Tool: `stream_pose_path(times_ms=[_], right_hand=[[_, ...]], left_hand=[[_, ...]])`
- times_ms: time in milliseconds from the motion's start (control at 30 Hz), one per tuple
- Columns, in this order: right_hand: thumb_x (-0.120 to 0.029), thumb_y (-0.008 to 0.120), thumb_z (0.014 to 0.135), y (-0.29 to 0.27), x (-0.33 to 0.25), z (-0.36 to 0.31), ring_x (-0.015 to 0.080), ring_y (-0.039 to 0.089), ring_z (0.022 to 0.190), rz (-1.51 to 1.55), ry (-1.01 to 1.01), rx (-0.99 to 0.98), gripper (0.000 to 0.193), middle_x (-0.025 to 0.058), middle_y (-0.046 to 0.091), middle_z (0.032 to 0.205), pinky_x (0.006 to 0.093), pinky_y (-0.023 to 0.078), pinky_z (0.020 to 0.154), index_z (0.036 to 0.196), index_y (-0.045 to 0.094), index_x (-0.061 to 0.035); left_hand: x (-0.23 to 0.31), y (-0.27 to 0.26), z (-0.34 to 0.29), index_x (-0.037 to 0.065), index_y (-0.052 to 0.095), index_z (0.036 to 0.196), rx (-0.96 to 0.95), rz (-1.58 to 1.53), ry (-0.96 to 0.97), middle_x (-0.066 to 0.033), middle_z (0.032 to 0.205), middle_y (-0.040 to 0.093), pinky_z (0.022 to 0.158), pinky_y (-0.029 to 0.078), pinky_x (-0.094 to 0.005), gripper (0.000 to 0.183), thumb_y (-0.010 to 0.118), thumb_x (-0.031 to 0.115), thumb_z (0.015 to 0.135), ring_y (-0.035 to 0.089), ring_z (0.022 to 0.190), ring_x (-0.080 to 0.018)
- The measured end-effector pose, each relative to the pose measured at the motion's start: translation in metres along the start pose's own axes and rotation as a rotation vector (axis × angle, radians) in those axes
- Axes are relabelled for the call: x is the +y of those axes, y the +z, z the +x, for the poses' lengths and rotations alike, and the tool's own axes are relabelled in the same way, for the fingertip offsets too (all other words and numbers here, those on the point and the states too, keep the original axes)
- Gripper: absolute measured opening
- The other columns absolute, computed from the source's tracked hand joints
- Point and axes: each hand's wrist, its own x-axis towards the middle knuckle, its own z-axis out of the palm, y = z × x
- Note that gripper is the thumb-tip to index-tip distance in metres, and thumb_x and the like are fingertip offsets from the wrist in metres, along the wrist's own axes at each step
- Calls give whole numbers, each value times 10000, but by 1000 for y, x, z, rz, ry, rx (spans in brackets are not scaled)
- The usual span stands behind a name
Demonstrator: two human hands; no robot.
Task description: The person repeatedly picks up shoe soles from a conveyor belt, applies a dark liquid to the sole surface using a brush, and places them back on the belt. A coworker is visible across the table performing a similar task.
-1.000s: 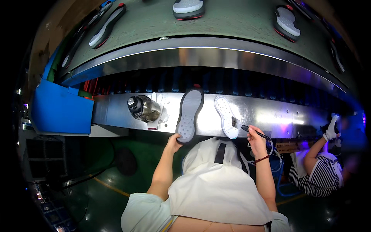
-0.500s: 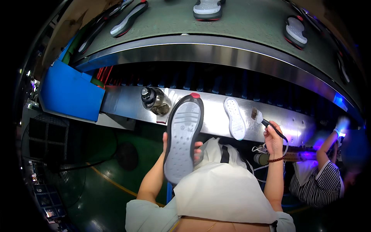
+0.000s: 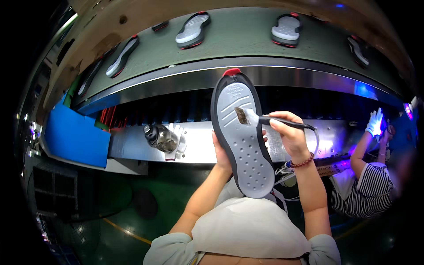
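My left hand (image 3: pixel 221 153) is wrapped round a shoe sole (image 3: pixel 251 161) held up in front of me, its thumb on one edge and fingertips showing at the other. The sole has a dimpled grey inside, a black rim and a red tip at the far end. In my right hand (image 3: pixel 289 136) is a brush (image 3: pixel 251 117) with a black handle, pinched between thumb and fingers. A thin cord or tube trails from the handle's end. The brown bristles lie over the upper grey surface of the sole and appear to touch it.
A dark-capped bottle (image 3: pixel 161 138) and a white glove (image 3: pixel 176 140) are on the metal ledge (image 3: pixel 128 143). Beyond it, a green conveyor belt (image 3: pixel 234 39) carries several soles. A blue box-shaped part (image 3: pixel 79 134) stands left. At right, a co-worker (image 3: pixel 369 185) has a gloved hand (image 3: pixel 375 120) raised.
My left hand has raised the sole and moved it right. My right hand has brought the brush left onto it. The white insole-shaped piece on the ledge no longer shows. Soles on the belt have shifted.
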Motion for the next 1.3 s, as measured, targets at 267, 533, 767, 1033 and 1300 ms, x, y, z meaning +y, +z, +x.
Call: stream_pose_path(times_ms=[267,533,767,1033,1300], right_hand=[[-37,625,699,-21,-5,24,88,549,716,-145,-71,180,156,55,610,791,210,426,703,851,608,-8],[-16,606,698,-4,13,28,55,542,615,-631,-254,211,110,35,605,692,182,433,552,802,606,22],[-66,636,619,18,38,-39,208,581,669,-997,-383,-8,157,113,601,728,279,443,606,765,620,-10],[-32,627,680,-1,-14,-46,77,561,647,-585,155,-21,127,55,614,730,204,457,607,797,615,14],[-32,631,685,4,-5,-5,69,544,605,-704,-255,-132,146,66,610,740,178,433,542,821,615,18]], left_hand=[[-27,-1,6,32,196,1281,-30,34,-171,-240,1175,385,846,390,-459,992,48,781,647,449,1037,-359],[-51,-32,8,74,368,1200,375,54,-132,-81,1104,489,846,400,-329,774,179,680,757,496,975,-198],[-31,-41,10,51,388,1169,483,100,-28,-108,1070,497,857,389,-345,787,134,672,757,490,977,-218],[-9,-25,7,51,268,1267,90,54,-291,-200,1155,428,879,370,-413,960,87,769,655,475,1006,-323],[-6,-18,24,59,277,1268,192,34,-293,-133,1198,419,901,357,-366,898,118,738,704,461,1041,-246]])
